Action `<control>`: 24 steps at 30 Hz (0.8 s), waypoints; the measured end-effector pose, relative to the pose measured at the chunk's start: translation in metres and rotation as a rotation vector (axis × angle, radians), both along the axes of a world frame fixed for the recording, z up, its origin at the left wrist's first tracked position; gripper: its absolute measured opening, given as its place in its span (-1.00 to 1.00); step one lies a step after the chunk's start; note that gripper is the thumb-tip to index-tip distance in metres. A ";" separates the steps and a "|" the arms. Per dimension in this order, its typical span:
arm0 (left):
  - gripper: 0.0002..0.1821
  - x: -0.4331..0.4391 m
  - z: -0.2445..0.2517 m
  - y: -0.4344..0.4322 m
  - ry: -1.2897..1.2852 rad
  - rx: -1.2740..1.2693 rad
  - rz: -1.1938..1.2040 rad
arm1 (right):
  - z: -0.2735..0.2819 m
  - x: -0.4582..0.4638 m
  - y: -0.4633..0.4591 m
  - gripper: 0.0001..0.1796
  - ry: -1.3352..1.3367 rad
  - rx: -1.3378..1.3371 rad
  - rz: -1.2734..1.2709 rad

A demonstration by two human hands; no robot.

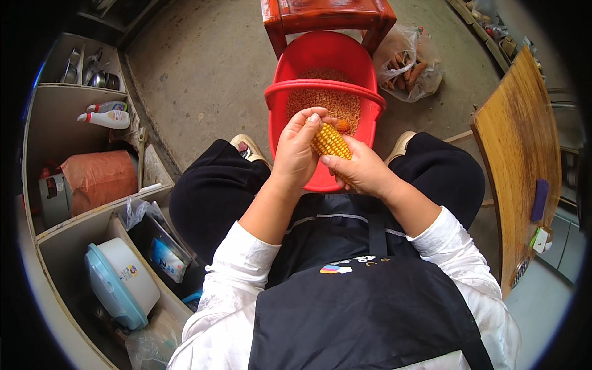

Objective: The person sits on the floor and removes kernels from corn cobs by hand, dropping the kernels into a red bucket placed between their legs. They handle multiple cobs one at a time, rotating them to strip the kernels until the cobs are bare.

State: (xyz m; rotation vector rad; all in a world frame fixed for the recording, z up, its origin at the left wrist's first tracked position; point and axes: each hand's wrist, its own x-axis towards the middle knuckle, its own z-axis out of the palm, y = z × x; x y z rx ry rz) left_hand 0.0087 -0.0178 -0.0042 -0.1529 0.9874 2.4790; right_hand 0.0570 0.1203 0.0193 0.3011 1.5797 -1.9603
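Both of my hands are on a yellow ear of corn (331,141), above the near part of a red plastic basket (323,173) with a raised handle. My left hand (300,143) touches the ear's upper left end, with thumb and fingertips bent over it. My right hand (358,166) is closed around the lower end, thumb lying along the kernels. Loose corn kernels (340,102) cover the basket's bottom, and an orange piece of corn (342,125) lies among them just beyond my fingers.
A red wooden stool (328,16) stands over the basket's far end. Right of it, a clear plastic bag (425,85) holds bare cobs. A wooden tabletop (518,162) rises at the right. Open shelving (76,90) at the left holds bottles and a lidded plastic box (122,277).
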 end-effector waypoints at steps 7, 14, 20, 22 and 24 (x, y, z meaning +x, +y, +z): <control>-0.83 0.002 -0.011 0.005 0.017 -0.079 0.124 | -0.008 0.004 -0.008 -0.60 0.225 0.151 -0.004; -0.88 0.007 0.001 0.013 0.180 -0.334 0.193 | -0.001 0.000 -0.008 -0.60 0.370 0.362 -0.039; -0.86 0.008 -0.002 0.013 0.153 -0.262 0.114 | -0.030 0.007 -0.009 -0.58 0.527 0.336 -0.110; -0.88 0.009 -0.004 0.012 0.167 -0.269 0.102 | -0.022 0.008 -0.008 -0.60 0.405 0.289 -0.062; -0.90 0.009 -0.002 0.012 0.143 -0.237 0.079 | -0.008 0.006 -0.005 -0.62 0.224 0.136 -0.012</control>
